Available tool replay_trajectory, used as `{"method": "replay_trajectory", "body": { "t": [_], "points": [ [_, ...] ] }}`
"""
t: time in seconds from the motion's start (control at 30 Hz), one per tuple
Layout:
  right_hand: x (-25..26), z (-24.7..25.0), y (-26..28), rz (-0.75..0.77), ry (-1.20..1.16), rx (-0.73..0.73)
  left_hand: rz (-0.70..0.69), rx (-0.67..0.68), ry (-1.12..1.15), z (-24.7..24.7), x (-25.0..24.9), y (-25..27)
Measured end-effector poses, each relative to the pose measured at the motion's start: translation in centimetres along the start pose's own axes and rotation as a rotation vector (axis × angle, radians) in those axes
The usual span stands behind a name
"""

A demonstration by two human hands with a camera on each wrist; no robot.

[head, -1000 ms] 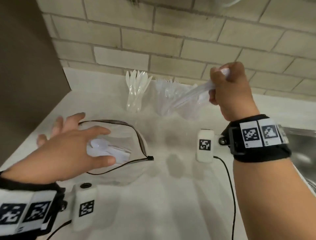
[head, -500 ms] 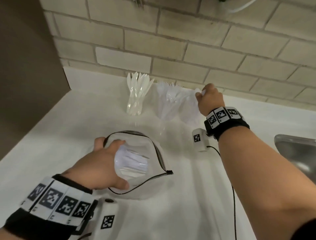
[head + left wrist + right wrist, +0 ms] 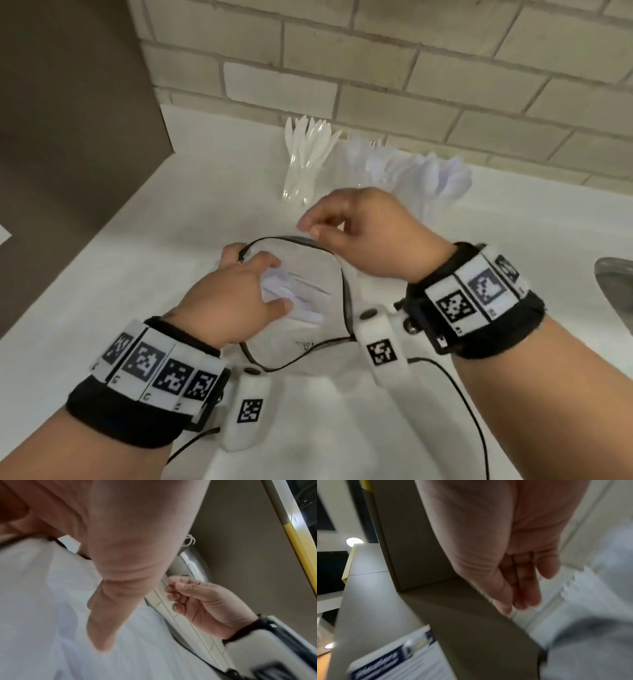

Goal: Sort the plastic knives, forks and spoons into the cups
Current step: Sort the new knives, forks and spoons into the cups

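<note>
The left hand (image 3: 236,301) is inside a clear bag (image 3: 308,346) with a dark rim that lies on the white desk (image 3: 102,308). Its grip is closed round a small bunch of white plastic cutlery (image 3: 294,298) in the bag; thumb and fingers curl round the bunch. You cannot tell from the pictures whether these pieces are knives, forks or spoons.

The right hand (image 3: 370,236) hangs just above the far rim of the bag. Its fingers are loosely bent and its grip is empty. In the left wrist view the same right hand (image 3: 202,601) shows bent fingers with nothing between them.

Three clear cups stand in a row at the far side of the desk, near the brick wall (image 3: 376,68). The left cup holds the knives (image 3: 308,150), standing up with the blades on top. The middle cup holds the forks (image 3: 366,154). The right cup holds the spoons (image 3: 442,178), which lean to the right. The cups are hard to see because they are clear.

A metal sink (image 3: 616,287) shows at the right edge. A brown panel (image 3: 68,137) stands on the left. Both wrists wear black bands with black and white square marks.
</note>
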State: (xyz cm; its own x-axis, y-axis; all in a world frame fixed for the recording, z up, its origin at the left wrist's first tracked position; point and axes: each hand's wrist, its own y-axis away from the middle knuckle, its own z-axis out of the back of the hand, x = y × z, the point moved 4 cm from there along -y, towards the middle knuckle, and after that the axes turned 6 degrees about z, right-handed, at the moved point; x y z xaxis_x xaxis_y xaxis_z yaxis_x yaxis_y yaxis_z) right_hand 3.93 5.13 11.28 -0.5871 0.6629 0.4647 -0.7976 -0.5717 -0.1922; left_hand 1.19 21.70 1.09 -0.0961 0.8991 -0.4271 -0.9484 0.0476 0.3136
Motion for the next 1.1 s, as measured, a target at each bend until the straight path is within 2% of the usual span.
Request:
{"method": "replay_trajectory", "body": {
  "t": [0.07, 0.1, 0.23, 0.33, 0.5, 0.63, 0.8, 0.97, 1.1],
  "points": [
    [0.8, -4.2, 0.7, 0.032, 0.086, 0.309, -0.015, -0.038, 0.008, -0.4, 0.2, -0.4],
    [0.3, -5.7, 1.0, 0.005, 0.170, 0.406, -0.029, -0.033, 0.008, -0.8, 0.4, -0.5],
    [-3.2, -8.1, 1.8, -0.224, 0.500, 0.591, 0.000, 0.067, 0.014, -1.9, 1.4, -0.3],
    [-3.4, -8.3, 1.6, -0.182, 0.561, 0.543, 0.036, 0.086, 0.027, -1.8, 1.6, -0.2],
    [-1.8, -9.4, 0.7, -0.178, 0.365, 0.492, 0.030, 0.120, 0.058, -1.6, 1.5, -0.2],
    [-2.4, -10.6, 1.0, -0.257, 0.463, 0.588, 0.032, 0.125, 0.035, -2.1, 1.4, -0.1],
    [-1.5, -10.8, 1.0, -0.213, 0.446, 0.461, 0.054, 0.118, 0.114, -2.0, 1.6, -0.3],
    [-1.0, -11.5, 1.4, -0.229, 0.508, 0.530, 0.016, 0.131, 0.148, -2.1, 1.3, -0.2],
    [-1.8, -11.3, 1.3, -0.252, 0.448, 0.585, 0.011, 0.123, 0.111, -2.1, 1.4, -0.3]
  ]
}}
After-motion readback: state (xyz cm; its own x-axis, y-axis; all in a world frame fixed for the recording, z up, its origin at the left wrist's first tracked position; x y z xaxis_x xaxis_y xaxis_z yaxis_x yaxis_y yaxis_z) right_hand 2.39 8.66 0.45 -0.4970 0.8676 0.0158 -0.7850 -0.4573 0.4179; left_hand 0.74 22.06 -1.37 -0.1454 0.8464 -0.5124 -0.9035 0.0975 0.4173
